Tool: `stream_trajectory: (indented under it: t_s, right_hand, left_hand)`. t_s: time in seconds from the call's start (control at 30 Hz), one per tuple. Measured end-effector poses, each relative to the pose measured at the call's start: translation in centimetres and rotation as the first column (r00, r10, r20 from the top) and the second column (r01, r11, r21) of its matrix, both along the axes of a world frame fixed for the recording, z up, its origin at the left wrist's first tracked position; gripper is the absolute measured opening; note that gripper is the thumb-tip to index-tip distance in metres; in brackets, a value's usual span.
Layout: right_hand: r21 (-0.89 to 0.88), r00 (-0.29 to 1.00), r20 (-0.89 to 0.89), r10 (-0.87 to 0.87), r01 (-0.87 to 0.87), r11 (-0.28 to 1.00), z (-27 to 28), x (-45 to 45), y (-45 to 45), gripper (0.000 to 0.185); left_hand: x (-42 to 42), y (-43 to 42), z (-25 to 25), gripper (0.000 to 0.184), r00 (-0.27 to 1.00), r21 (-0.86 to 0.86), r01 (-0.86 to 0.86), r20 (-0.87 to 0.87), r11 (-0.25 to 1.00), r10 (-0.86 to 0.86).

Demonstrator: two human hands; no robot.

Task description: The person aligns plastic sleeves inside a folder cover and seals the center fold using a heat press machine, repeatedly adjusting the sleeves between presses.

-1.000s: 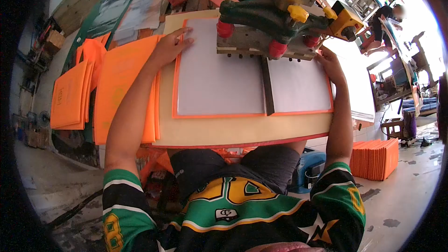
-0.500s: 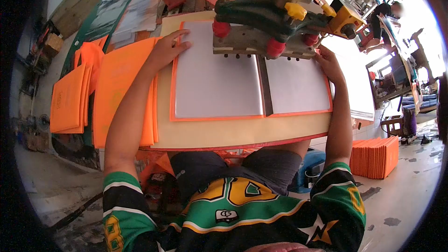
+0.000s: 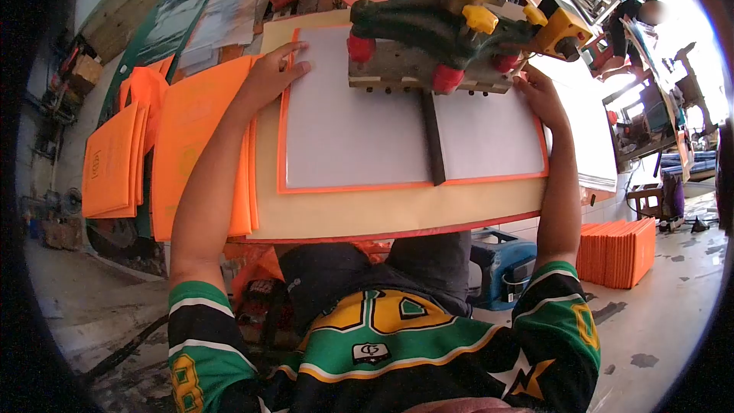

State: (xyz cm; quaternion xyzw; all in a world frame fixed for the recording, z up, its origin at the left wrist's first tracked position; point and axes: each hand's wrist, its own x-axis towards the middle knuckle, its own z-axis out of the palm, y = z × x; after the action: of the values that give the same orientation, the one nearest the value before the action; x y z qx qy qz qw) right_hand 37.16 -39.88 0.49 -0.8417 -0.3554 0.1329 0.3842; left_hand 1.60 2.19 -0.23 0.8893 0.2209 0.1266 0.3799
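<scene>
Orange-edged folder (image 3: pixel 435 138), smooth white rectangles (image 3: pixel 352 134), left hand (image 3: pixel 267 82), right hand (image 3: pixel 541 99) flanking

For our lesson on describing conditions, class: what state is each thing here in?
Orange-edged flat piece with white panels: spread open, dark strip between panels
Left hand: at its left edge, thumb and finger apart
Right hand: at its right edge, fingertips partly hidden
Green metal machine head with red knobs: over its far part, contact unclear
Large orange printed pieces: stacked flat
Small orange blocky bundle: packed closely
</scene>
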Motion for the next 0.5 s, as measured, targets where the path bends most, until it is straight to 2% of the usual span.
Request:
stream_trajectory:
  t_s: [0.1, 0.17, 0.27, 0.33, 0.43, 0.5]
  right_hand:
    - [0.018, 1.000, -0.018, 0.017, -0.017, 1.000, -0.1, 0.0, 0.0, 0.038]
    - [0.014, 0.999, 0.035, -0.003, 0.003, 1.000, 0.1, -0.3, 0.1, 0.039]
    - [-0.005, 1.000, 0.005, -0.029, 0.029, 1.000, 0.3, -0.3, 0.2, 0.038]
    - [0.029, 1.000, 0.004, -0.023, 0.023, 0.999, 0.2, -0.3, 0.2, 0.037]
    - [0.101, 0.999, -0.033, -0.001, 0.005, 0.995, -0.3, 0.0, 0.2, 0.036]
    - [0.142, 0.998, -0.067, 0.019, -0.010, 0.990, -0.6, 0.4, 0.1, 0.036]
  left_hand:
    - [-0.1, -0.2, 0.2, 0.062, 1.000, 0.000, 0.002, 0.003, 1.000, -0.002]
    - [-0.2, -0.3, 0.5, 0.062, 1.000, -0.013, -0.012, -0.023, 1.000, 0.012]
    - [-0.2, 0.2, -0.4, 0.061, 0.999, 0.053, 0.024, 0.036, 0.998, -0.026]
    - [0.0, 0.4, -0.9, 0.054, 0.990, 0.068, 0.035, 0.134, 0.997, -0.044]
    - [-0.1, 0.3, -0.6, 0.055, 0.999, 0.016, 0.007, 0.053, 1.000, -0.008]
    - [0.0, 0.4, -0.6, 0.056, 0.998, 0.020, 0.006, 0.060, 1.000, -0.007]
